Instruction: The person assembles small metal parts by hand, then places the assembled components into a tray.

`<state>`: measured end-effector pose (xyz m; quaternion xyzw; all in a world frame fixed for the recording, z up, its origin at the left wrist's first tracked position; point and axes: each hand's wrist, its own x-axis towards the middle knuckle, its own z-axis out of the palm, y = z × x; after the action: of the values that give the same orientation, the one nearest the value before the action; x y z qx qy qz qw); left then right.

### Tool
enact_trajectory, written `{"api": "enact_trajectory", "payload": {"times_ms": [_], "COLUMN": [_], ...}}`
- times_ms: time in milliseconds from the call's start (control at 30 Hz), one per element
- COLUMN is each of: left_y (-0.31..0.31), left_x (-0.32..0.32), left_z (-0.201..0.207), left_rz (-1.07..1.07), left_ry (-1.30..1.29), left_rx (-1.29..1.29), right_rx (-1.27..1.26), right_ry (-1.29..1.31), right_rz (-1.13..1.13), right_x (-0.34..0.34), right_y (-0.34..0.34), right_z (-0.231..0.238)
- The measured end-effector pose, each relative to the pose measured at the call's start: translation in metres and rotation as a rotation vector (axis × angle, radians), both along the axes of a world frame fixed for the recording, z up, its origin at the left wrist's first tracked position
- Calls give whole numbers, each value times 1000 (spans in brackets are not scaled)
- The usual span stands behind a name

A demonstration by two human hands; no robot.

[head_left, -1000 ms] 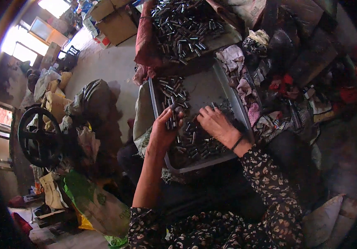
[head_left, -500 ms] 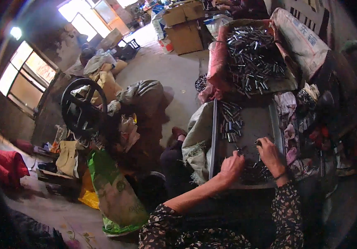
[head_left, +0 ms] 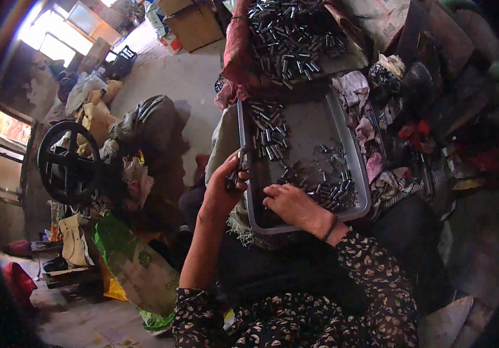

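A bunch of small metal tubes (head_left: pixel 236 172) is being gripped by the left hand (head_left: pixel 224 184); loose tubes (head_left: pixel 325 188) in the grey tray (head_left: pixel 307 124) are being gathered under the curled right hand (head_left: pixel 287 202). Judged: sorting underway; alignment needed next.

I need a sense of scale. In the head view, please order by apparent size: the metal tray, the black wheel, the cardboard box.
1. metal tray, clearly largest.
2. black wheel and cardboard box look similar; the box is cut by the rim and farther away, so I cannot rank them.

Grey rectangular metal tray (head_left: pixel 351 153) on the lap, holding small dark metal cylinders (head_left: pixel 268 134) loosely scattered across its floor.
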<state>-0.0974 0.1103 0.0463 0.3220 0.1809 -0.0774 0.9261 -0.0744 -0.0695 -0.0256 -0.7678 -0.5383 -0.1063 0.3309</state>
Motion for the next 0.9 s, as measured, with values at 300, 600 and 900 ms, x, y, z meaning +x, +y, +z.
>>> {"api": "enact_trajectory", "payload": {"times_ms": [300, 600, 900], "left_y": [-7, -37, -95], "left_x": [-14, 10, 79], "left_z": [-6, -22, -62], "left_rz": [39, -220, -329], "left_ry": [92, 94, -338], "left_rx": [63, 689, 1979], "right_rx": [-302, 88, 221], "right_ry": [193, 494, 752], "right_rz": [-369, -393, -550], "right_x": [39, 68, 81], "right_y": [-56, -77, -100], "right_z": [12, 23, 12]}}
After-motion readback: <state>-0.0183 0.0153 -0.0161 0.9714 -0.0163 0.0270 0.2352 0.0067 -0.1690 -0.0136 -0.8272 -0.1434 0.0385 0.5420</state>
